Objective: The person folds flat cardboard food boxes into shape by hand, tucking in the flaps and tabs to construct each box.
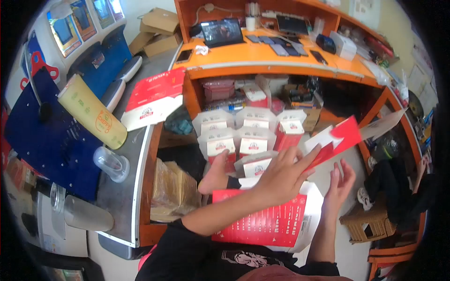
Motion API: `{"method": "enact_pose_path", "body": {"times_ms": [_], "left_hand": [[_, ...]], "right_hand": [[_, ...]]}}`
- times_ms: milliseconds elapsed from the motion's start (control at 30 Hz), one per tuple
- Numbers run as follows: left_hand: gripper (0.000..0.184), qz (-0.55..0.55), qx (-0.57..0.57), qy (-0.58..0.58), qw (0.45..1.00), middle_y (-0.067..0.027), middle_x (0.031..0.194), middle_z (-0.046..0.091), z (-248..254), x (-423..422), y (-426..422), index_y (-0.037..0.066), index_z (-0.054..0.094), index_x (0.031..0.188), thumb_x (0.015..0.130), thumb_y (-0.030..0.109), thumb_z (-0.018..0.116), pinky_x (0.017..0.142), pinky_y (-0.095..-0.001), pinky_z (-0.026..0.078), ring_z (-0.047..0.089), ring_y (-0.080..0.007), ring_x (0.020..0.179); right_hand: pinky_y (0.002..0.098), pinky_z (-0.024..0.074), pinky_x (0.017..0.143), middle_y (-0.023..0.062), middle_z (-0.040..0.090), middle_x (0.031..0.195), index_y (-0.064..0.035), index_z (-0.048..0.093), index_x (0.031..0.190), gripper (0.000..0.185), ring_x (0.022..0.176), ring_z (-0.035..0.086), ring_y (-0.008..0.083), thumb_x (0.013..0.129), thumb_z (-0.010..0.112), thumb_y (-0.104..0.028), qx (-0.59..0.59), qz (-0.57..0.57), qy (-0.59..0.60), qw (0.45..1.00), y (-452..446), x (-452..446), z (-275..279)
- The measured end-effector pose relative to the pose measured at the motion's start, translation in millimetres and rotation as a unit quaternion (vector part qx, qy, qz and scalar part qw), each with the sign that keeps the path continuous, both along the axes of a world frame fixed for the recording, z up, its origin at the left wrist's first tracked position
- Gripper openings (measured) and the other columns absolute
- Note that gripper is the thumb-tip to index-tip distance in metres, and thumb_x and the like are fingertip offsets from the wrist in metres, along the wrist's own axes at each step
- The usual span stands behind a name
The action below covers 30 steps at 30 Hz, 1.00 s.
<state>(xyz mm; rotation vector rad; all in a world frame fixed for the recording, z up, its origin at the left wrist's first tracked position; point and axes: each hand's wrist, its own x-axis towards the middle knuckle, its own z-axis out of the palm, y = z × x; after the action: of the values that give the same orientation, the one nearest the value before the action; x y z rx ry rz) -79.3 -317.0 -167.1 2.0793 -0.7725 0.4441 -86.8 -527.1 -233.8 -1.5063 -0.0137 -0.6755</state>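
My left hand (281, 175) is closed on the edge of a red and white carton (335, 143), which is partly folded, with flaps sticking out to the right. Just below that carton, my right hand (340, 180) is raised with its fingers apart and nothing in them. Across my lap lie flat red printed cartons (262, 222) with white lettering, partly covered by my left forearm. Beyond my hands, several folded red and white boxes (253, 146) stand in rows on the floor, and my bare foot (215, 175) is beside them.
On the left counter (133, 187) are a flat red carton (157, 96), a yellow cup stack (93, 112) and clear lids (112, 165). The orange desk (225, 63) ahead holds a tablet (222, 33) and several phones. Another person (393, 187) sits at the right.
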Motion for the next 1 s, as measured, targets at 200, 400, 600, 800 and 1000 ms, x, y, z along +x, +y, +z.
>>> {"method": "enact_pose_path", "body": {"times_ms": [200, 400, 600, 800, 1000], "left_hand": [[0.071, 0.072, 0.108, 0.000, 0.992, -0.0233, 0.107, 0.048, -13, -36, -5, 0.022, 0.035, 0.160, 0.097, 0.025, 0.065, 0.085, -0.0465, 0.044, 0.050, -0.0404, 0.096], [0.069, 0.050, 0.087, 0.007, 0.995, -0.0234, 0.112, 0.046, -31, -58, -2, 0.024, 0.032, 0.162, 0.100, 0.033, 0.061, 0.090, -0.0469, 0.046, 0.051, -0.0399, 0.100], [0.046, -0.027, -0.262, 0.223, 0.938, -0.0165, 0.111, 0.055, -33, -61, -7, 0.009, 0.052, 0.147, 0.103, 0.018, 0.060, 0.088, -0.0370, 0.048, 0.055, -0.0268, 0.103], [0.023, -0.216, -0.129, 0.276, 0.928, -0.0103, 0.109, 0.058, -56, -37, 22, 0.001, 0.060, 0.126, 0.105, 0.009, 0.054, 0.087, -0.0346, 0.048, 0.058, -0.0200, 0.099], [0.017, -0.218, -0.136, 0.322, 0.911, -0.0123, 0.105, 0.057, -40, -33, 34, 0.002, 0.059, 0.118, 0.104, 0.007, 0.051, 0.089, -0.0358, 0.046, 0.056, -0.0247, 0.103]], "right_hand": [[0.0405, 0.0452, 0.109, 0.0238, 0.045, 0.150, -0.0001, 0.030, 0.156, 0.059, 0.132, 0.055, 0.0290, 0.105, 0.055, -0.017, -0.072, 0.056, -0.152, 0.984, 17, -29, 30], [0.0375, 0.0522, 0.100, 0.0182, 0.059, 0.132, 0.0045, 0.046, 0.146, 0.054, 0.120, 0.062, 0.0258, 0.097, 0.066, -0.009, -0.082, 0.063, -0.033, 0.994, 21, -31, 37], [0.0350, 0.0559, 0.076, 0.0152, 0.068, 0.107, 0.0015, 0.059, 0.122, 0.043, 0.087, 0.069, 0.0219, 0.086, 0.080, -0.009, -0.280, 0.020, -0.192, 0.940, -16, -30, 11], [0.0393, 0.0540, 0.063, 0.0096, 0.069, 0.089, -0.0064, 0.068, 0.102, 0.032, 0.070, 0.067, 0.0279, 0.077, 0.086, -0.013, -0.447, 0.038, -0.188, 0.874, -14, -42, 47], [0.0405, 0.0581, 0.066, 0.0125, 0.072, 0.096, -0.0114, 0.069, 0.080, 0.020, 0.078, 0.072, 0.0330, 0.067, 0.084, -0.010, -0.518, 0.012, -0.241, 0.821, -21, -48, 33]]}}
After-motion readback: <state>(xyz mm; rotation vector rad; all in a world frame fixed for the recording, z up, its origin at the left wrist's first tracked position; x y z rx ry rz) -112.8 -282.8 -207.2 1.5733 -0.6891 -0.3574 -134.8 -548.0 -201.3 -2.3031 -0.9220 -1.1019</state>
